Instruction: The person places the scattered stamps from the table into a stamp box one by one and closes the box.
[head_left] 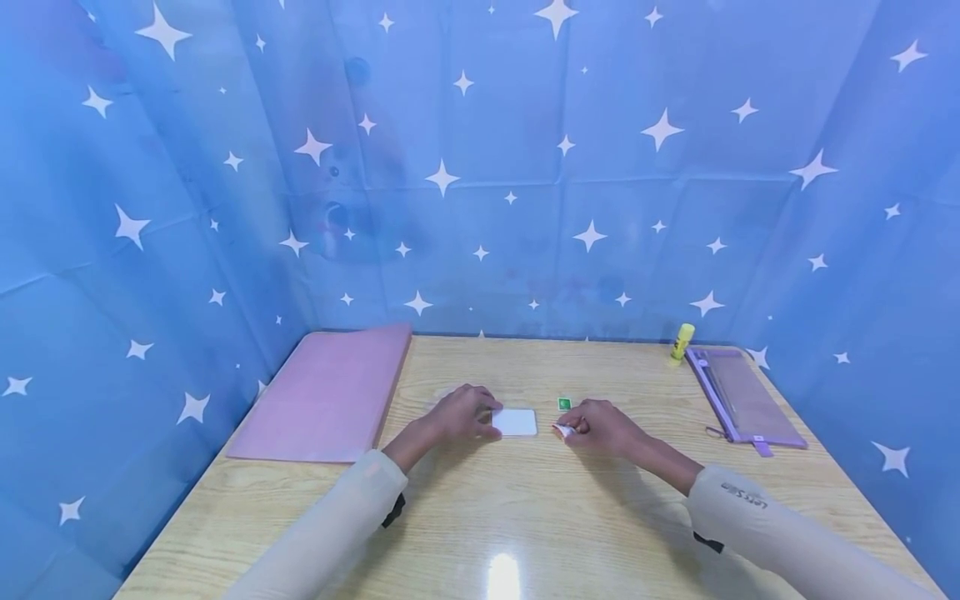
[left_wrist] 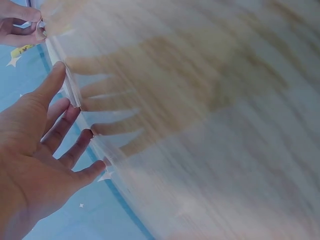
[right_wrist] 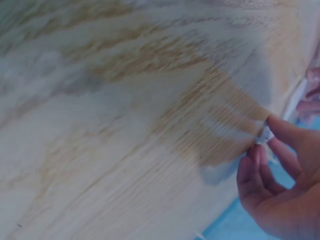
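A small flat white rectangle (head_left: 516, 422), like a card or envelope, lies mid-table in the head view. My left hand (head_left: 463, 412) holds its left end between thumb and fingers. In the left wrist view that thumb presses on the white strip of its edge (left_wrist: 72, 90), and the other fingertips touch the table. Just right of the rectangle, my right hand (head_left: 603, 427) pinches a small white and red paper piece (head_left: 562, 431) between thumb and fingers, mostly covered by them. A small green square (head_left: 564, 404) with a white border, like a stamp, lies beyond the right hand.
A pink folder (head_left: 322, 396) covers the table's left side. At the back right stands a yellow glue stick (head_left: 681, 343), beside a purple zip pouch (head_left: 750, 396) with dark slim items inside. Blue starry curtains (head_left: 480, 208) enclose the back and sides of the wooden table (head_left: 525, 508).
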